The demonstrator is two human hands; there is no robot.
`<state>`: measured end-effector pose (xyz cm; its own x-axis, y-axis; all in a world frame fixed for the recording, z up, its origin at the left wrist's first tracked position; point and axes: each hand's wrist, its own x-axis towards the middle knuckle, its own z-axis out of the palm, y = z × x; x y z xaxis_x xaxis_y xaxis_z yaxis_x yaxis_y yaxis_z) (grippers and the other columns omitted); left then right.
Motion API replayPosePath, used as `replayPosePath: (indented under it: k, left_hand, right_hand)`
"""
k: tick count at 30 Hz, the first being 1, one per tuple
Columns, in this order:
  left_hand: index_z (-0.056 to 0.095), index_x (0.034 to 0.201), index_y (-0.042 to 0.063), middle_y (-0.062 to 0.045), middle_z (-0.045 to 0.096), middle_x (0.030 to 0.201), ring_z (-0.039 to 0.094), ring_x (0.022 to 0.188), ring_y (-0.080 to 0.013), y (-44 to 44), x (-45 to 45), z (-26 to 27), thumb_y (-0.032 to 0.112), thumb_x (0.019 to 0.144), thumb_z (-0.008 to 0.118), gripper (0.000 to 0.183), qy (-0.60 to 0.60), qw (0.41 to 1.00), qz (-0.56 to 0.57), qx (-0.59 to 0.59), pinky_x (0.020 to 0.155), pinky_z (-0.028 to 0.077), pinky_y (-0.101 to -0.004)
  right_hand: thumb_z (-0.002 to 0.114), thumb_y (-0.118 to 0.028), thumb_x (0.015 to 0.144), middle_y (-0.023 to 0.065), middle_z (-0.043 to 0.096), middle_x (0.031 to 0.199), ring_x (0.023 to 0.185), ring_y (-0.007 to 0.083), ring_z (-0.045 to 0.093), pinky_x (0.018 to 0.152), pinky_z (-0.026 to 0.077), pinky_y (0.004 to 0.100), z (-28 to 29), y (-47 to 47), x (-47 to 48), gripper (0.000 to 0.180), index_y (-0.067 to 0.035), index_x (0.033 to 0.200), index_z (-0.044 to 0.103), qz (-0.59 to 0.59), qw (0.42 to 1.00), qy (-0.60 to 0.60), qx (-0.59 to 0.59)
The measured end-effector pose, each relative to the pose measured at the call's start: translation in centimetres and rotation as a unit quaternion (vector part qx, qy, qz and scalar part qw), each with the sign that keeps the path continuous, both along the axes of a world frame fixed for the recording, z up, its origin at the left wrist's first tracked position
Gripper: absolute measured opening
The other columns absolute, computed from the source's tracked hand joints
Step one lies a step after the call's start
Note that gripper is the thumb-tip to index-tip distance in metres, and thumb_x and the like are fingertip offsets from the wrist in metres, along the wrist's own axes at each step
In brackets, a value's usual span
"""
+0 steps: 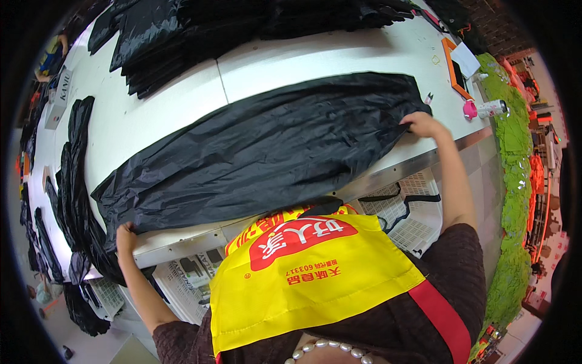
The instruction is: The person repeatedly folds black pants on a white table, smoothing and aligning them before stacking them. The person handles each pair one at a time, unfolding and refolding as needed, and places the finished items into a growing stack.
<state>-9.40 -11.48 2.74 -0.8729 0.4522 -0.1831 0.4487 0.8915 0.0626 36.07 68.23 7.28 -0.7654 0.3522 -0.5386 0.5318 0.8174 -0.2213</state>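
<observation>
A long black garment (254, 150) of thin, slightly shiny fabric lies spread across the white table (182, 91) in front of me, creased along its length. It looks like trousers, though its exact kind cannot be told. My left hand (125, 237) holds its near left corner at the table's front edge, with the fingers curled in. At the other end, my right hand (422, 125) pinches the near edge of the fabric between thumb and fingers. The garment's near side hangs close to my yellow apron (318, 273), which bears writing.
Piles of folded black garments (154, 50) line the table's far side. More bunched black garments (77, 182) lie at left, beside a white box (58, 98). At right are an orange-framed tray (456, 68), a tumbler (492, 108) and green fabric (514, 136). White baskets (420, 209) sit below the tabletop.
</observation>
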Motion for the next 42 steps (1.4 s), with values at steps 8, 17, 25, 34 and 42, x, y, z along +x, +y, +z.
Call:
replayPosePath:
  k: [8,17,25,34,42]
  left_hand:
    - [0.054,0.116,0.012,-0.010,0.055,0.119,0.046,0.118,-0.0268,6.0,-4.6,0.9,0.016,0.073,0.060,0.044,0.087,0.979,0.107,-0.152,0.096,0.028,-0.0603]
    - [0.040,0.134,0.019,-0.011,0.035,0.139,0.027,0.131,-0.0309,3.4,-6.5,-9.1,0.060,0.082,0.047,0.066,0.266,0.927,0.261,-0.045,0.095,0.026,-0.0623]
    - [0.024,0.142,0.022,-0.008,0.017,0.149,0.011,0.138,-0.0273,4.6,-7.5,-6.6,0.062,0.082,0.044,0.075,0.100,0.959,0.266,-0.013,0.103,0.008,-0.0628]
    - [0.041,0.130,0.003,-0.020,0.059,0.109,0.056,0.101,-0.0350,-3.3,-9.2,-3.0,0.017,0.065,0.060,0.069,0.128,0.918,0.351,0.132,0.091,0.040,-0.0385]
    - [0.060,0.104,-0.004,-0.018,0.057,0.111,0.054,0.104,-0.0282,-4.6,-9.0,-0.3,0.012,0.066,0.071,0.043,-0.026,0.942,0.283,0.181,0.091,0.040,-0.0310]
  right_hand:
    - [0.076,-0.041,0.061,0.0118,0.066,0.082,0.081,0.0249,0.062,0.085,0.040,0.0475,0.4,0.6,-4.5,0.044,-0.005,0.084,0.064,-0.096,0.964,-0.029,0.247]
    - [0.054,-0.037,0.084,0.0135,0.030,0.141,0.131,0.0329,0.025,0.097,0.023,0.0608,-8.0,-1.4,-5.2,0.065,-0.016,0.139,0.028,-0.176,0.879,0.134,0.423]
    - [0.043,-0.039,0.090,0.0038,0.028,0.145,0.130,0.0274,0.029,0.098,0.032,0.0497,-13.4,1.6,-2.8,0.056,-0.021,0.140,0.027,-0.137,0.889,0.058,0.433]
    - [0.026,-0.050,0.093,0.0047,0.015,0.150,0.136,0.0330,0.015,0.100,0.017,0.0620,-14.6,8.6,0.9,0.059,-0.022,0.144,0.018,-0.114,0.930,0.059,0.344]
    - [0.044,-0.017,0.088,0.0164,0.030,0.142,0.128,0.0354,0.030,0.102,0.028,0.0478,-7.5,0.1,-8.1,0.050,-0.013,0.137,0.034,-0.095,0.892,0.052,0.439]
